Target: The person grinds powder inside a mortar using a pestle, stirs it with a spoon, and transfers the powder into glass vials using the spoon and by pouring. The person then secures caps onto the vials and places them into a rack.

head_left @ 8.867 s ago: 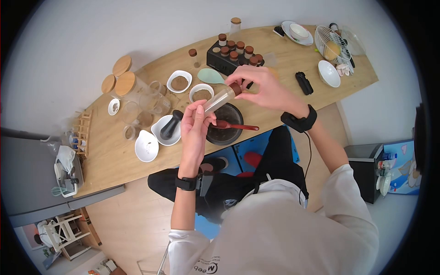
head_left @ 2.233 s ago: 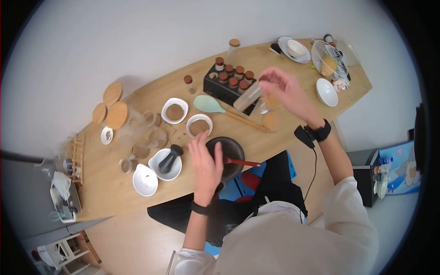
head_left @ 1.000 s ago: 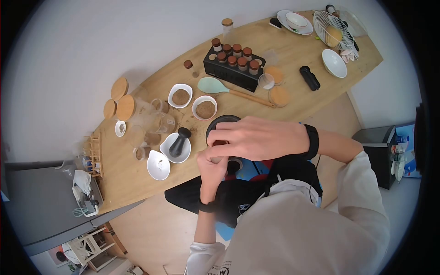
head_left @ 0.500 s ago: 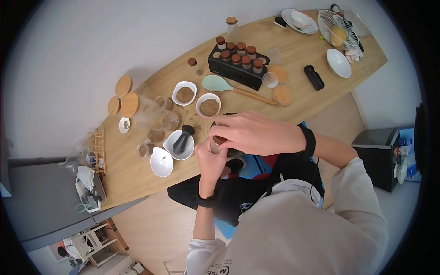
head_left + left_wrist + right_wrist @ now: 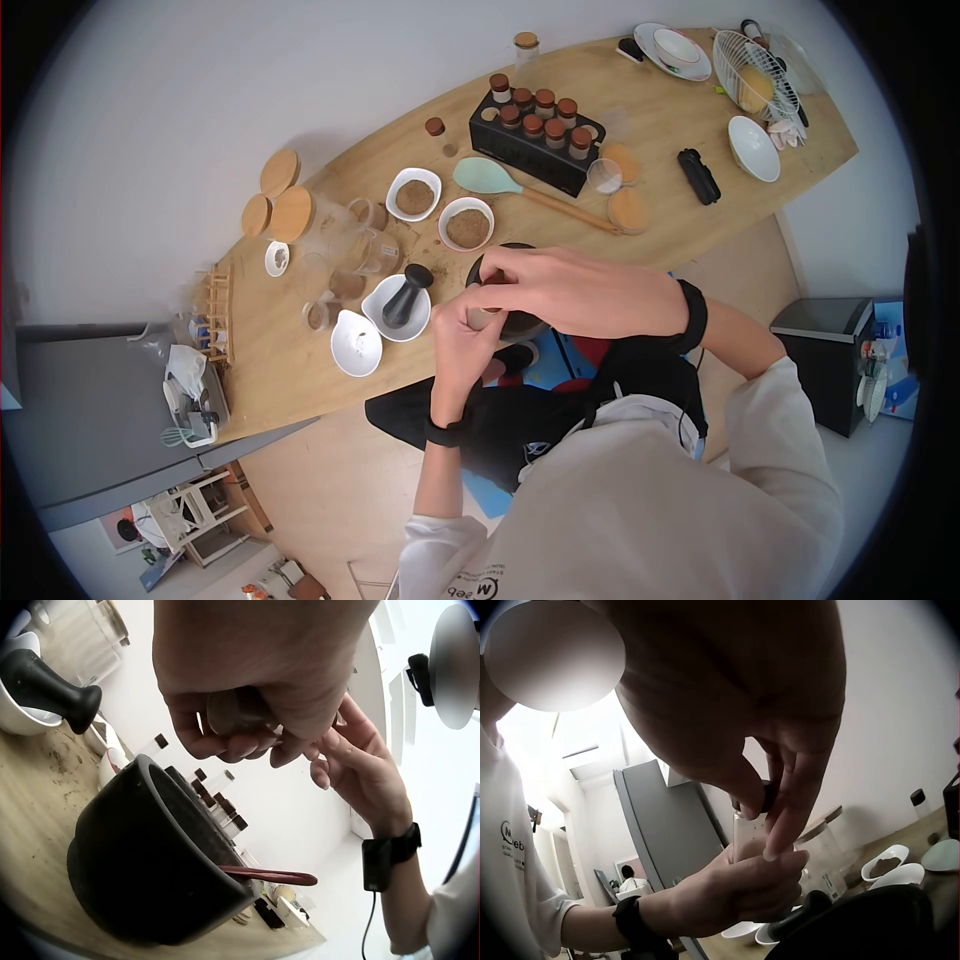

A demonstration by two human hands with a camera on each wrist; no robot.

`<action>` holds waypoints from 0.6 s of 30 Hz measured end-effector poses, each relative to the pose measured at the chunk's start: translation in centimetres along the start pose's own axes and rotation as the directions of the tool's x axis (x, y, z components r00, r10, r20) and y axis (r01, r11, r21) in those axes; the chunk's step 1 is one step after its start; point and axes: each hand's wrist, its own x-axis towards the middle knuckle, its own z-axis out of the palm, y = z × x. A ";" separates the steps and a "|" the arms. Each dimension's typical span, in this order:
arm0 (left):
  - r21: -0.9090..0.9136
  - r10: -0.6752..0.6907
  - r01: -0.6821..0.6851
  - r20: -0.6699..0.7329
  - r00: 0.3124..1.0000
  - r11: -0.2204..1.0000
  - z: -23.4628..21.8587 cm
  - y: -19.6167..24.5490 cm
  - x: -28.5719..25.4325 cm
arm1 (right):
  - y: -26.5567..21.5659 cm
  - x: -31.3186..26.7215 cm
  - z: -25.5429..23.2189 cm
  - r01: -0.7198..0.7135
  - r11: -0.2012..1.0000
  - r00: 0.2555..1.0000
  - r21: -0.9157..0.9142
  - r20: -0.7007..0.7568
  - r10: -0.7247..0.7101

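Above the near edge of the table, my left hand (image 5: 465,345) grips a small clear glass vial (image 5: 481,318), its fingers curled round the tube. My right hand (image 5: 595,292) pinches the vial's dark cap (image 5: 766,796) from above between thumb and fingers. In the right wrist view the vial (image 5: 750,834) stands roughly upright, with brownish contents low in the glass. Below both hands is a dark mortar (image 5: 142,859), partly hidden in the head view, with a red-handled utensil (image 5: 281,877) leaning out of it.
Left of the hands stand a white bowl with a black pestle (image 5: 407,297) and a spouted bowl (image 5: 356,345). Beyond are two bowls of brown powder (image 5: 415,196), a green spatula (image 5: 487,176) and a black rack (image 5: 525,150) of capped vials. Glass jars are at left.
From beside the rack, the vial in my right hand has come down over the mortar. My left hand, formerly open there, now grips it. In the last half second the hands have barely moved.
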 end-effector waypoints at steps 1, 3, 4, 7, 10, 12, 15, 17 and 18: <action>0.003 -0.005 0.005 -0.007 1.000 1.000 -0.2 -0.1 0.0 | -0.1 -0.1 0.0 0.006 1.000 1.000 0.005 0.005 -0.006; 0.038 -0.001 -0.001 0.057 0.998 0.999 -0.4 -0.4 0.2 | -0.2 -0.2 -0.1 0.012 0.999 1.000 0.053 -0.003 -0.012; 0.038 -0.003 0.001 0.055 0.998 0.999 -0.5 -0.5 0.2 | -0.3 -0.1 -0.2 0.013 0.998 1.000 0.054 -0.002 -0.013; -0.036 0.004 0.001 0.125 0.992 0.999 -0.6 -0.9 0.1 | -0.2 -0.2 -0.1 0.088 0.995 0.995 0.042 -0.049 -0.086; -0.002 -0.001 0.001 0.154 0.988 1.000 -0.9 -0.6 0.2 | 0.0 -0.2 0.0 0.190 0.978 0.975 -0.090 -0.097 -0.198; -0.067 0.016 -0.003 0.189 0.982 0.998 -1.1 1.0 0.4 | -0.3 -0.3 -0.7 0.244 0.955 0.966 -0.170 -0.044 -0.255; -0.036 -0.026 0.035 0.234 0.972 0.999 -1.5 1.5 0.7 | -0.2 -0.5 -0.9 0.281 0.940 0.951 -0.196 -0.077 -0.300; -0.030 -0.015 0.023 0.266 0.964 0.999 -1.7 1.7 0.9 | -0.5 -0.7 -1.1 0.289 0.937 0.947 -0.196 -0.084 -0.310; -0.026 -0.002 0.010 0.300 0.954 1.000 -1.8 1.7 1.1 | -0.7 -0.8 -1.3 0.296 0.934 0.944 -0.198 -0.090 -0.318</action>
